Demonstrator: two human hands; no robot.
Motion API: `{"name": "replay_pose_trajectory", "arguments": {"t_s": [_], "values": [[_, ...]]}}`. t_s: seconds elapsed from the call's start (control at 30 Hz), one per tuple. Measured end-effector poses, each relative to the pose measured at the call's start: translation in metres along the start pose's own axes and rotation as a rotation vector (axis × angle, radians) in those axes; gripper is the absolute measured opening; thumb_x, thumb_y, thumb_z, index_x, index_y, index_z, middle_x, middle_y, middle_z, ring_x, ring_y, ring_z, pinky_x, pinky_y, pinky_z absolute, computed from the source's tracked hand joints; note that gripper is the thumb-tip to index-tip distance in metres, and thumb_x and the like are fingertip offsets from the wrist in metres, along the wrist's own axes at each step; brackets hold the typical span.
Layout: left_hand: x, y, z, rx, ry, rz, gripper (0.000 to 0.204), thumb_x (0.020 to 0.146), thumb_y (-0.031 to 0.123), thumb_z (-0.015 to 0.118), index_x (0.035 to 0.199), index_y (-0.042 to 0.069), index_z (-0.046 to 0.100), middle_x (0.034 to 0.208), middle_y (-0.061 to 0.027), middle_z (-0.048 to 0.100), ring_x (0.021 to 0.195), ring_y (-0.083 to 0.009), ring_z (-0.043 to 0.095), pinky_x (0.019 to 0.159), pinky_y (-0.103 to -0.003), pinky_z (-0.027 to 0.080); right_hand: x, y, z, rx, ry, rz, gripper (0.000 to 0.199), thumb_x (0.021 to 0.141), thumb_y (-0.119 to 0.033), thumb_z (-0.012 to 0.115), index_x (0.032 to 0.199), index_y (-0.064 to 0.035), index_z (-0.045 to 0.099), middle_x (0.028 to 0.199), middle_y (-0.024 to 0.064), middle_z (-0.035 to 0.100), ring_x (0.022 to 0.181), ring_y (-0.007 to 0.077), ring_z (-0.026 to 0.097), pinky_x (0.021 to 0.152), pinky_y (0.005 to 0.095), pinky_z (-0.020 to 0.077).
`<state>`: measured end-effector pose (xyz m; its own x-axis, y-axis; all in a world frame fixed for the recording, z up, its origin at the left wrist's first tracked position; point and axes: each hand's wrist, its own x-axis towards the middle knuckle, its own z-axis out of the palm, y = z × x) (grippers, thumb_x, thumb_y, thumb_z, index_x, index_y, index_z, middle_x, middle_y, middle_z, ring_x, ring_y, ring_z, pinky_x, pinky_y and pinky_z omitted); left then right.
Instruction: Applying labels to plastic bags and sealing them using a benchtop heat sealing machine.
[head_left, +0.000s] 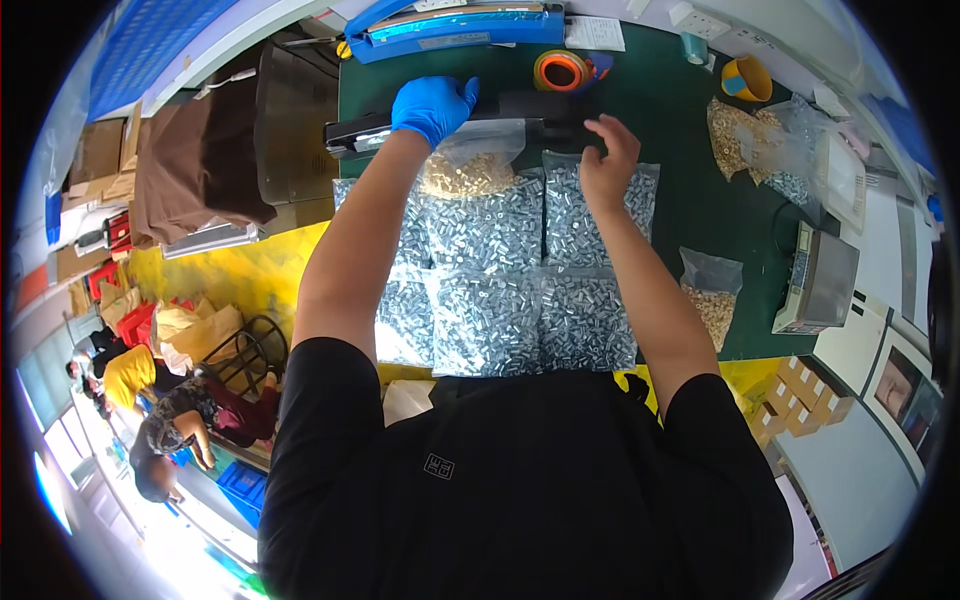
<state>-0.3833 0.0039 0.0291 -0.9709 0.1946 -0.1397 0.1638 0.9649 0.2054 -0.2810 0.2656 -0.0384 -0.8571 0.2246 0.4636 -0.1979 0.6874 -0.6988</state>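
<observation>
My left hand (432,108), in a blue glove, rests on the long black bar of what looks like a bag sealer (355,136), fingers closed over it. My bare right hand (610,165) hovers by the sealer's right end, fingers apart and holding nothing. That end of the bar is blurred. Against the sealer's near side lies a clear bag of small brass-coloured pieces (468,176), its upper part reaching the bar. Below it, several clear bags of small silver metal pieces (485,318) lie in rows toward my body.
A blue sealing machine (455,35) stands at the back beside an orange tape roll (560,70). On the right are a yellow cup (746,78), bags of pale pieces (738,140), a small bag (710,300) and a scale (815,278). Other people work far left.
</observation>
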Motion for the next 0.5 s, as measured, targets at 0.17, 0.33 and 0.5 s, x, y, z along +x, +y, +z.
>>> {"name": "replay_pose_trajectory", "arguments": {"t_s": [0.17,0.33,0.5], "values": [[-0.001,0.002,0.005,0.040,0.096,-0.038,0.037,0.093,0.037,0.051,0.084,0.009,0.073,0.087,-0.0197,0.070,0.079,-0.0414,0.067,0.074,-0.051,0.056,-0.030,-0.027,-0.003,0.139,-0.164,-0.039,0.032,0.068,0.010,0.057,0.090,-0.0099,0.069,0.102,0.0086,0.065,0.105,0.0301,0.058,0.092,0.0405,0.0455],[0.000,0.003,0.009,0.118,0.196,0.017,0.031,0.091,0.032,0.051,0.086,0.008,0.070,0.089,-0.0216,0.069,0.081,-0.0420,0.067,0.071,-0.053,0.055,-0.057,-0.034,0.015,0.287,-0.234,0.002,0.030,0.069,0.012,0.056,0.086,-0.0089,0.067,0.097,0.0092,0.063,0.097,0.0298,0.059,0.084,0.0391,0.0484],[-0.001,0.004,0.008,0.138,0.134,-0.007,0.030,0.092,0.033,0.051,0.090,0.009,0.069,0.093,-0.0197,0.069,0.084,-0.0406,0.066,0.073,-0.052,0.054,-0.076,-0.045,0.026,0.395,-0.433,0.249,0.027,0.073,0.012,0.056,0.089,-0.0077,0.067,0.101,0.0094,0.061,0.084,0.0234,0.061,0.070,0.0326,0.0503]]}}
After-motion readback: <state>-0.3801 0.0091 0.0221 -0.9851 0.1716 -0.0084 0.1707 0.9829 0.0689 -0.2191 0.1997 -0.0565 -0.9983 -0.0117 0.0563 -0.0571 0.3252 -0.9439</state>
